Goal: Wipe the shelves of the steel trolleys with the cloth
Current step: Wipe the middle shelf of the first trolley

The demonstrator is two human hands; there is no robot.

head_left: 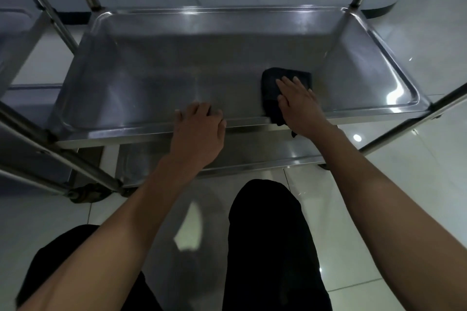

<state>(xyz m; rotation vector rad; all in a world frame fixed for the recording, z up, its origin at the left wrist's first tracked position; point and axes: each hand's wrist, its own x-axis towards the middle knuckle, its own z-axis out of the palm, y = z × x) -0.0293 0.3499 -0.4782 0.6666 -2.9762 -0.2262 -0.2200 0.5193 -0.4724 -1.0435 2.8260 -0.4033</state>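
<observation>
Head view shows the steel trolley (379,40), its middle shelf (177,70) filling the scene. The left hand (198,134) curls its fingers over the near rim. The right hand (299,102) presses with straight fingers on the dark cloth (271,83), near right on this shelf.

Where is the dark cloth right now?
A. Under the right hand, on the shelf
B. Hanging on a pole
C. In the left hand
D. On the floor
A: the right hand presses the cloth flat on the shelf, while the left hand grips the shelf's front rim.
</observation>
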